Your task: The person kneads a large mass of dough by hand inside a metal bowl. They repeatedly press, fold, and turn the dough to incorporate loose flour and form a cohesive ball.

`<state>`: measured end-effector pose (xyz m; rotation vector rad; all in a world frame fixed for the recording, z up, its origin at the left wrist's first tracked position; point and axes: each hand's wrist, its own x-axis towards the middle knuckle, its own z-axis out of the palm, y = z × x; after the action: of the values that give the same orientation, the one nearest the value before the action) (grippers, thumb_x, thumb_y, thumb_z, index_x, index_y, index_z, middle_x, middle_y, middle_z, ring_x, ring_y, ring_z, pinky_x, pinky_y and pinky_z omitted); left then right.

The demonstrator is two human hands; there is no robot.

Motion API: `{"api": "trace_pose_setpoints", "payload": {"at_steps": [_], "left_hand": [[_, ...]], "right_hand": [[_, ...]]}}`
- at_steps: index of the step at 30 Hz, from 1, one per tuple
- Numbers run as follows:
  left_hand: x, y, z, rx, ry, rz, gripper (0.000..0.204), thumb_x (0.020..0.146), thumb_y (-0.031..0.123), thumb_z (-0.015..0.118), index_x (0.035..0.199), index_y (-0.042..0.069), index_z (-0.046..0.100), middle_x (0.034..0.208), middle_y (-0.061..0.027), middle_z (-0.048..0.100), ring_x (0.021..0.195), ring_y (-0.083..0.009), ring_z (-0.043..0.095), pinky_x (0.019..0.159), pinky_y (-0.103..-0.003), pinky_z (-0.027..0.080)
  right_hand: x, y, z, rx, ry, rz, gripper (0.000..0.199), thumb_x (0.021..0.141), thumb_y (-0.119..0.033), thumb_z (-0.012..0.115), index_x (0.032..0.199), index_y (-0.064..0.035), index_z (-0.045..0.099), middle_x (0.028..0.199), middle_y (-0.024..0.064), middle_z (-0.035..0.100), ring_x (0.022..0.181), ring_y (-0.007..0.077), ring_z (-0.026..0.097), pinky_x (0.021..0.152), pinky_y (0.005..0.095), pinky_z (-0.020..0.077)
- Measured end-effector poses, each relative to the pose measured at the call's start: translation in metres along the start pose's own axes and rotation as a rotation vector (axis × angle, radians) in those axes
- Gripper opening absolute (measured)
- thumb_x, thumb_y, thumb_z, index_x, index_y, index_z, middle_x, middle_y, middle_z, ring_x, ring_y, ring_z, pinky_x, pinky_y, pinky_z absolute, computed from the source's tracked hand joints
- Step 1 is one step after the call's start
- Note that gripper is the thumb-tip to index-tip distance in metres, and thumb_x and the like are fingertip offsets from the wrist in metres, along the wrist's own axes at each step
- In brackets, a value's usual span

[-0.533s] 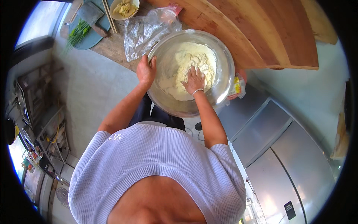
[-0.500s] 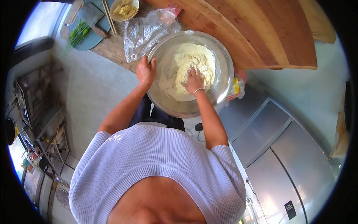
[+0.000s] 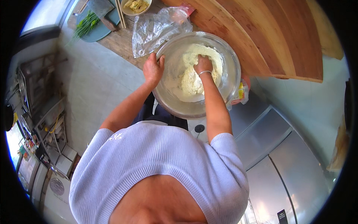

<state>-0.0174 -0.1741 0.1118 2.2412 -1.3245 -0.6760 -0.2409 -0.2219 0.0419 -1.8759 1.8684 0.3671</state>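
A wide metal bowl point(image 3: 169, 80) stands at the table edge in front of me, tilted slightly in the view. Its left rim is gripped by my left hand point(image 3: 153, 70), thumb up along the edge and fingers around the outside. Inside lies pale yellow, crumbly dough point(image 3: 192, 83) with loose flour around it and dusted up the walls. My right hand point(image 3: 203, 65), a bracelet at its wrist, is dug into the far side of the dough. Its fingers curl down into the mass, and their tips are hidden.
Beyond the bowl are a crumpled clear plastic bag point(image 3: 154, 31), a small bowl of yellowish pieces point(image 3: 136, 6), chopsticks point(image 3: 121, 15), a cleaver point(image 3: 101, 11) and green stalks point(image 3: 88, 24) on a blue board point(image 3: 97, 34). A large wooden board point(image 3: 268, 41) borders the right; a steel fridge point(image 3: 283, 156) stands lower right.
My right hand has moved from flat on the dough to the far side, its fingers now curled in. My left hand keeps the rim. The view has shifted slightly.
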Motion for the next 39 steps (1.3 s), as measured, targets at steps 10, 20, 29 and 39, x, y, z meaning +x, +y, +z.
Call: {"api": "trace_pose_setpoints", "payload": {"at_steps": [10,20,29,39], "left_hand": [[0.003,0.006,-0.004,0.067,-0.066,-0.051,0.034,0.083,0.039,0.060,0.083,0.006,0.050,0.079,-0.0178,0.060,0.074,-0.0412,0.057,0.061,-0.050,0.044],[0.005,0.003,0.000,0.100,-0.101,0.002,0.034,0.083,0.039,0.059,0.084,0.006,0.051,0.074,-0.0198,0.060,0.072,-0.0418,0.058,0.060,-0.050,0.044],[0.006,0.000,-0.001,0.067,-0.087,0.000,0.036,0.083,0.039,0.060,0.081,0.005,0.048,0.071,-0.0207,0.059,0.071,-0.0424,0.057,0.059,-0.050,0.043],[0.005,-0.004,0.004,0.050,-0.075,0.004,0.035,0.082,0.039,0.061,0.083,0.005,0.051,0.072,-0.0202,0.059,0.071,-0.0426,0.056,0.059,-0.049,0.043]], "right_hand": [[-0.176,0.003,0.021,-0.155,0.252,-0.260,0.038,0.078,-0.020,0.062,0.113,-0.0112,0.055,0.125,0.0123,0.045,0.120,0.0309,0.040,0.093,0.0457,0.0392],[-0.135,0.000,0.040,-0.205,-0.192,-0.056,0.080,0.069,-0.038,0.073,0.132,-0.0008,0.040,0.150,0.0144,0.013,0.138,0.0302,0.013,0.098,0.0552,0.0299],[-0.136,0.045,-0.017,0.194,0.198,-0.054,0.058,0.066,-0.028,0.076,0.108,0.0064,0.056,0.120,0.0230,0.050,0.112,0.0366,0.048,0.096,0.0406,0.0404],[-0.048,0.043,0.000,0.179,0.088,0.166,0.057,0.058,-0.027,0.077,0.110,-0.0111,0.059,0.105,0.0170,0.054,0.097,0.0349,0.055,0.084,0.0428,0.0466]]}}
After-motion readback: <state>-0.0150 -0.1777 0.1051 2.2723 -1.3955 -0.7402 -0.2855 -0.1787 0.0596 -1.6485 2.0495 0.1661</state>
